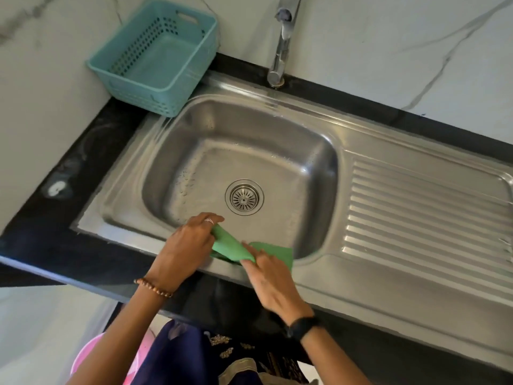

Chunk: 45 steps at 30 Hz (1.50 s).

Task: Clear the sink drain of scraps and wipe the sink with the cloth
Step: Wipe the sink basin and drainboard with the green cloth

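Now both hands hold the green cloth (236, 250) at the sink's (311, 151) near rim: left hand (184, 245) curled round one end, right hand (270, 276) pinching the other, just short of the drain (244, 197).

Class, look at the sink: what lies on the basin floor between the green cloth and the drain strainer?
Nothing: in the head view, only bare wet steel of the sink separates the green cloth, held by both hands, from the drain strainer.

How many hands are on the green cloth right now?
2. The left hand grips the green cloth's left end over the sink's near edge; the right hand holds its right part.
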Available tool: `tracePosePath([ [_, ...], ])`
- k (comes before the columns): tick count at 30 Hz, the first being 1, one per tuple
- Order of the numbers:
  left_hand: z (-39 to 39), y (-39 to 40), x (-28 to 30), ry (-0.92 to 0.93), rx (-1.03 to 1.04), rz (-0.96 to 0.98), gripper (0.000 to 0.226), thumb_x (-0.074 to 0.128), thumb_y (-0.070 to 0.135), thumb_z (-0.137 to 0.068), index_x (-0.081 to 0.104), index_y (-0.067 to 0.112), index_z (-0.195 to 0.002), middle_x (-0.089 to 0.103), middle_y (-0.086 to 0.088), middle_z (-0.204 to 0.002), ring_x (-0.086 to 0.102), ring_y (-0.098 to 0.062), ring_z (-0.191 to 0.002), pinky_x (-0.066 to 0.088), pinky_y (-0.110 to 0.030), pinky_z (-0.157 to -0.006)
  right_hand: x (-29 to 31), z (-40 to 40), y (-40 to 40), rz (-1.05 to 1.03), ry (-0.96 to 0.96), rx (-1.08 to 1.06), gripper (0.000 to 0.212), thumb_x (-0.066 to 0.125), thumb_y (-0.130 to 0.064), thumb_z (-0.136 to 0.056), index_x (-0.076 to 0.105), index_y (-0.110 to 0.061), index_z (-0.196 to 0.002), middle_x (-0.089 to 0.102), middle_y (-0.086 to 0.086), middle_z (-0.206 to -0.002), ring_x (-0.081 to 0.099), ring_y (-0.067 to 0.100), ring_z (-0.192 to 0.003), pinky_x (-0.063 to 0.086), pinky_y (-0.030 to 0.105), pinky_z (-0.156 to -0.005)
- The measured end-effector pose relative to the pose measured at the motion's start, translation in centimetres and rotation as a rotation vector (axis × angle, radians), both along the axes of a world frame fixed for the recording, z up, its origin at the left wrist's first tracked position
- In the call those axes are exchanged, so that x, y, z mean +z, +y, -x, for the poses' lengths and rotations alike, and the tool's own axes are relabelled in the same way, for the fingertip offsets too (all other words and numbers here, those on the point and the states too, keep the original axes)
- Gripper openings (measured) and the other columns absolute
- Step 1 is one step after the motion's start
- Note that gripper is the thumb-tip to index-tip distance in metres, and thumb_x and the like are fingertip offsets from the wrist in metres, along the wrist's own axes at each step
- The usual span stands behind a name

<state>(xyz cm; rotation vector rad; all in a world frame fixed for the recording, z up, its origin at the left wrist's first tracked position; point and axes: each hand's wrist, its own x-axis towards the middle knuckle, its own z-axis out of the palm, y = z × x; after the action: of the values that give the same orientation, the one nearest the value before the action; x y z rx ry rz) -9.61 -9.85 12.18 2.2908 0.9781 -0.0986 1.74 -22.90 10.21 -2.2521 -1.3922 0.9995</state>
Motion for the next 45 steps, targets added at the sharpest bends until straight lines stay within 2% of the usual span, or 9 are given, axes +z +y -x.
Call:
tracePosePath([
  [2,0.4,0.5,0.6,-0.034,0.056,-0.016,0.048,0.042,0.001,-0.087,0.042,0.014,-0.134,0.049,-0.010,-0.134,0.054,-0.029,-0.113,0.044,-0.044,-0.098,1.0,-1.5,0.9,-0.036,0.415,-0.219,0.030,0.048,-0.029,-0.090,0.065,-0.016,-0.069,0.061,0.001,-0.072,0.051,0.016,-0.072,0.045,0.038,-0.074],
  [6,1.7,1.7,0.8,-0.063,0.114,-0.063,0.059,0.046,0.012,-0.092,0.020,0.016,-0.145,0.042,-0.018,-0.140,0.050,-0.035,-0.119,0.040,-0.048,-0.102,2.4,-6.8,-1.5,-0.158,0.840,-0.505,0.025,0.047,-0.010,-0.092,0.070,-0.016,-0.082,0.073,-0.011,-0.074,0.067,0.000,-0.069,0.051,0.014,-0.065],
  [14,5.2,3.3,-1.6,0.148,0.067,-0.178,0.054,0.044,0.021,-0.093,0.026,0.006,-0.142,0.041,-0.017,-0.142,0.040,-0.031,-0.129,0.027,-0.043,-0.112,3.6,-10.9,-9.9,0.138,0.127,-0.034,0.030,0.039,-0.052,-0.090,0.049,-0.044,-0.117,0.062,-0.011,-0.117,0.063,0.002,-0.093,0.048,0.019,-0.082],
  [17,6.2,3.1,-2.0,0.128,0.053,-0.232,0.045,0.039,0.023,-0.095,0.039,0.005,-0.136,0.053,-0.017,-0.131,0.048,-0.031,-0.122,0.028,-0.041,-0.108,2.2,-8.9,-11.8,0.154,0.035,0.149,0.057,0.037,-0.041,-0.096,0.004,-0.047,-0.142,0.009,-0.023,-0.150,0.019,-0.002,-0.139,0.015,0.016,-0.112],
  [20,6.5,3.3,-2.4,0.153,-0.048,-0.314,0.042,0.035,0.024,-0.096,0.042,0.006,-0.134,0.055,-0.014,-0.128,0.050,-0.029,-0.119,0.031,-0.042,-0.106,1.4,-7.1,-11.7,-0.007,-0.030,0.233,0.058,0.042,-0.024,-0.097,0.004,-0.043,-0.137,0.003,-0.029,-0.144,-0.009,-0.026,-0.129,-0.010,-0.001,-0.105],
  [26,6.7,4.0,-2.6,0.128,-0.074,-0.309,0.048,0.024,0.032,-0.093,0.045,0.009,-0.129,0.057,-0.010,-0.117,0.052,-0.027,-0.107,0.031,-0.042,-0.101,1.6,-3.2,-6.8,-0.068,-0.015,0.245,0.058,0.040,-0.021,-0.094,0.006,-0.035,-0.140,0.006,-0.024,-0.147,-0.002,-0.017,-0.135,-0.010,0.001,-0.108],
  [34,8.2,9.7,-2.5,0.094,-0.246,-0.181,0.042,0.057,0.021,-0.085,0.050,0.019,-0.126,0.058,-0.001,-0.124,0.053,-0.022,-0.115,0.031,-0.037,-0.102,-0.2,6.2,6.9,-0.125,0.009,0.364,0.053,0.037,-0.024,-0.099,0.016,-0.023,-0.147,0.013,-0.007,-0.156,0.011,0.008,-0.144,-0.001,0.018,-0.116],
  [42,11.4,17.2,-1.6,-0.104,-0.272,-0.223,0.051,0.056,0.006,-0.087,0.042,0.006,-0.135,0.035,-0.014,-0.147,0.029,-0.029,-0.137,0.022,-0.042,-0.115,1.5,-0.1,-2.1,-0.062,0.088,0.108,0.050,0.039,-0.030,-0.096,0.024,-0.057,-0.135,0.027,-0.037,-0.143,0.025,-0.010,-0.135,0.013,0.006,-0.111],
  [45,11.9,18.1,-1.9,-0.071,-0.221,-0.194,0.053,0.050,0.005,-0.090,0.032,0.007,-0.140,0.027,-0.014,-0.151,0.026,-0.028,-0.139,0.021,-0.039,-0.116,2.5,-2.0,-6.4,0.053,0.078,-0.096,0.051,0.038,-0.037,-0.091,0.020,-0.073,-0.124,0.025,-0.033,-0.142,0.022,0.003,-0.140,0.012,-0.001,-0.106],
])
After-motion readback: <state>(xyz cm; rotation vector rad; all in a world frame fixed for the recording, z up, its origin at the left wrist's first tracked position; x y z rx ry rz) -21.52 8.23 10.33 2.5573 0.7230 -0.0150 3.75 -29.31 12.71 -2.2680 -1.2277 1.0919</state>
